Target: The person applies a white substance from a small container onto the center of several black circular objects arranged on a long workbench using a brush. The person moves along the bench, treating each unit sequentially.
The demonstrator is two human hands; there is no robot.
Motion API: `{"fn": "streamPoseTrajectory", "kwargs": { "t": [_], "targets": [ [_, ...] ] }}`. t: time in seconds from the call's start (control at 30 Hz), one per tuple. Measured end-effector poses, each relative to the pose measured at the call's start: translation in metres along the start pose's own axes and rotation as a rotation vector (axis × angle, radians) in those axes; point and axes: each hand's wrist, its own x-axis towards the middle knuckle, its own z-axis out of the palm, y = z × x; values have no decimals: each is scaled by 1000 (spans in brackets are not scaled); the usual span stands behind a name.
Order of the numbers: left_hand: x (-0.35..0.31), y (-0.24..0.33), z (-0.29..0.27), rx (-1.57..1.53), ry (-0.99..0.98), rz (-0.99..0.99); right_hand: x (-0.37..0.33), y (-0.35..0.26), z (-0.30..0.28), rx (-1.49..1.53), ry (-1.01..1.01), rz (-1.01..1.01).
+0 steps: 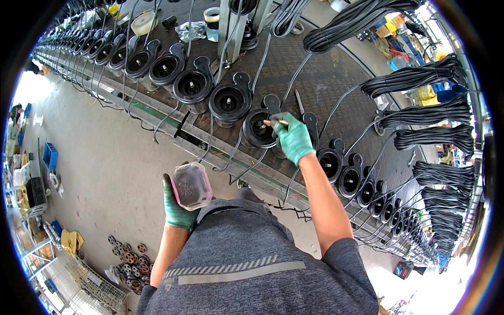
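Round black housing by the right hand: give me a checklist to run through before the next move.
1. Gloves on both hands: ok, green on the left hand and right hand.
2. Clear container in hand: ok, held by the left hand.
3. Container over the bench: not ok, it is in front of the body, short of the bench edge.
4. Thin tan stick in hand: ok, in the right fingers, at the round black housing.
5. Stick touching the housing's centre: cannot tell, too small to see.
6. Container's contents: cannot tell, too unclear.
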Motion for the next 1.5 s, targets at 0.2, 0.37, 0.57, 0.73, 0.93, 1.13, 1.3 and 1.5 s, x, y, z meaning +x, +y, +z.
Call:
{"fn": "streamPoseTrajectory", "kwargs": {
  "t": [0.2,0.37,0.57,0.73,0.93,1.13,1.3,1.5],
  "targets": [
    [2,7,-4,-2,-4,-7,44,-21,-3,-74,-245,154],
    [3,16,-6,-30,22,-9,33,-36,-7,-539,-411,-89],
    [6,36,-15,-44,35,-21,14,-49,-1,-815,-457,-154],
    [7,61,-18,-56,52,-55,6,-44,2,-831,-372,-267],
    [16,96,-30,16,25,-114,8,-21,-4,-645,-238,-381],
    [19,125,-21,54,46,-174,-27,-63,-10,-407,37,-94],
    [29,140,-27,95,-43,-192,-38,-86,4,-170,246,21],
    [28,145,-11,91,47,-127,4,-68,61,-210,235,-139]
  ]
}}
